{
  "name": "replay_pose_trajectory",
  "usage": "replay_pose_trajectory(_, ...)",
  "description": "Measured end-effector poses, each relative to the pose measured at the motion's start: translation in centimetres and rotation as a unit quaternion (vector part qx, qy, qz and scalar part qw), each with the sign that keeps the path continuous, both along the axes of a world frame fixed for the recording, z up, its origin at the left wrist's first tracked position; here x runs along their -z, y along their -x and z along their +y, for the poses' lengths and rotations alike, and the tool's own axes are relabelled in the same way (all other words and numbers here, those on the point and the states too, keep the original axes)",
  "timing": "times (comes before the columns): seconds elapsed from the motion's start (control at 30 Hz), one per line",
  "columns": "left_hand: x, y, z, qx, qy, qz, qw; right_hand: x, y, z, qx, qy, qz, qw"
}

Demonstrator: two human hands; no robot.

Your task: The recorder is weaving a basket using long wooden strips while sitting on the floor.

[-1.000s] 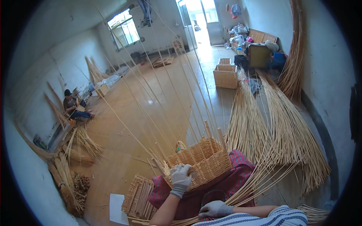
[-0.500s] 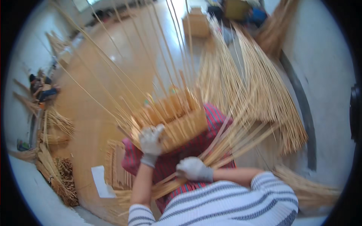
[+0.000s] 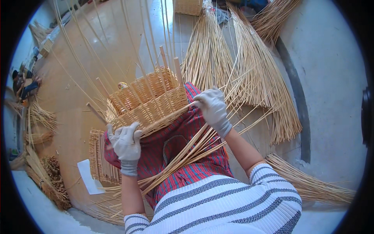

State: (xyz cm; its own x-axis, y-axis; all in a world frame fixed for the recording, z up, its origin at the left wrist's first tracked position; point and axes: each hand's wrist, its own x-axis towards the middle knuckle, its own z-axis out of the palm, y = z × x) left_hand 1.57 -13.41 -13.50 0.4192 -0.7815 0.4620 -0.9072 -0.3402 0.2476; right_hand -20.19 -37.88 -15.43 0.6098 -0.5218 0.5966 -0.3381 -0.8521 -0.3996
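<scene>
A rectangular wicker basket (image 3: 150, 105) rests tilted on the striped cloth (image 3: 194, 167) over my lap. Thick wooden stakes stand at its corners, and long thin rods rise from its walls. My gloved left hand (image 3: 126, 146) grips the basket's near left corner, thumb and forefinger spread apart. At the near right corner, my gloved right hand (image 3: 213, 109) pinches a wicker strand (image 3: 171, 117) that runs along the basket's near side. Loose wicker strands (image 3: 187, 154) lie across my lap below both hands. The fingertips of my right hand are partly hidden.
Large bundles of long wicker rods (image 3: 253, 78) lie to the right, with another bundle (image 3: 307, 181) at the lower right. A flat woven panel (image 3: 102, 156) and a white sheet (image 3: 89, 177) lie on the floor at left. A person (image 3: 25, 84) sits far left.
My right hand has risen from the lap strands to the basket's right corner and now holds a strand. My left hand has shifted left and down along the basket; the view has tilted down.
</scene>
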Motion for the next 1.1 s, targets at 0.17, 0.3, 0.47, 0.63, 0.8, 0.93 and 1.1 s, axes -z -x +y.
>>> replay_pose_trajectory(0.17, 2.5, -1.7, 0.3, -0.071, 0.109, 0.182, 0.975, 1.1, 0.1, 3.9, -0.072, -0.038, -0.029, 0.996)
replay_pose_trajectory(0.3, 3.1, 1.3, -4.3, 0.020, 0.239, 0.386, 0.890, 5.7, -0.4, 9.6, -0.229, -0.475, 0.036, 0.849)
replay_pose_trajectory(0.47, 1.6, 4.1, -7.5, 0.151, 0.114, 0.159, 0.969, 0.0, -3.1, 4.3, -0.241, -0.525, -0.299, 0.759)
replay_pose_trajectory(0.63, 1.1, 1.8, -8.8, 0.062, 0.172, 0.106, 0.977, -4.0, -2.4, -2.4, -0.198, -0.481, -0.330, 0.788)
replay_pose_trajectory(0.8, 3.1, 1.7, -8.9, -0.092, 0.095, 0.316, 0.939, -2.0, -1.2, -6.1, -0.098, -0.504, -0.405, 0.756)
replay_pose_trajectory(0.93, 3.9, 2.0, -9.2, -0.094, 0.129, 0.213, 0.964, 0.0, -1.5, -5.3, -0.090, -0.563, -0.380, 0.728)
replay_pose_trajectory(1.1, 3.2, 1.6, -10.9, -0.060, 0.225, 0.161, 0.959, -0.4, -2.8, -7.7, -0.092, -0.618, -0.296, 0.722)
